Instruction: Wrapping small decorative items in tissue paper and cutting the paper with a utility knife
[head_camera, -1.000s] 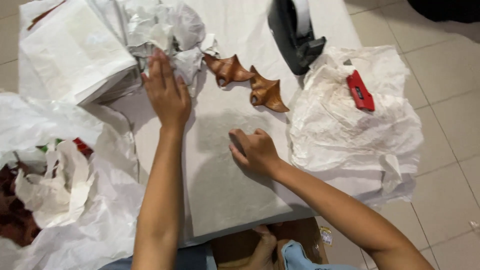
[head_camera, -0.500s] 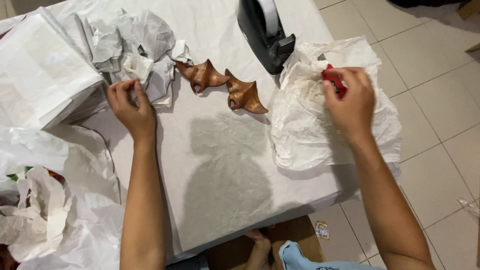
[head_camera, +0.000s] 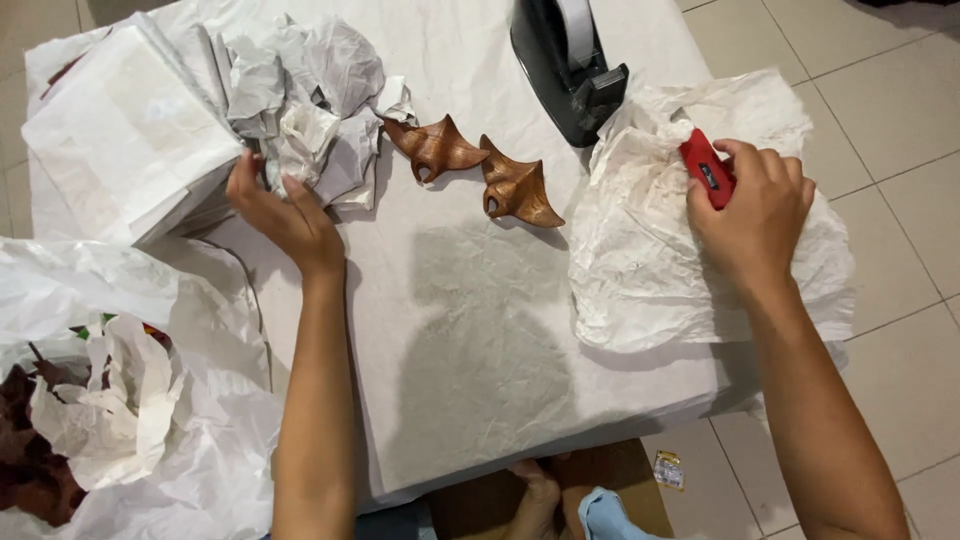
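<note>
Head view, looking straight down on the paper-covered desk (head_camera: 470, 330): the right hand (head_camera: 750, 215) rests on a crumpled white sheet (head_camera: 650, 270) at the desk's right edge, fingers (head_camera: 775, 170) curled around a small red tool (head_camera: 707, 168) (a cutter, by the look of it). Its long axis runs diagonally, the upper end pointing up and to the left toward the black tape dispenser (head_camera: 570, 65), the lower end tucked under the palm. The left hand (head_camera: 285, 215) reaches toward the far left, fingers (head_camera: 240, 175) loosely spread and touching the edge of a heap of crumpled grey-white paper (head_camera: 300, 100); it grips nothing that I can see. Beside that heap sits a stack of flat white paper (head_camera: 120, 130). Between the hands lie 2 brown carved ray figures (head_camera: 475, 165), side by side and just touching, tails pointing down. At the lower left, an open white plastic bag (head_camera: 120, 380) holds more crumpled paper.
</note>
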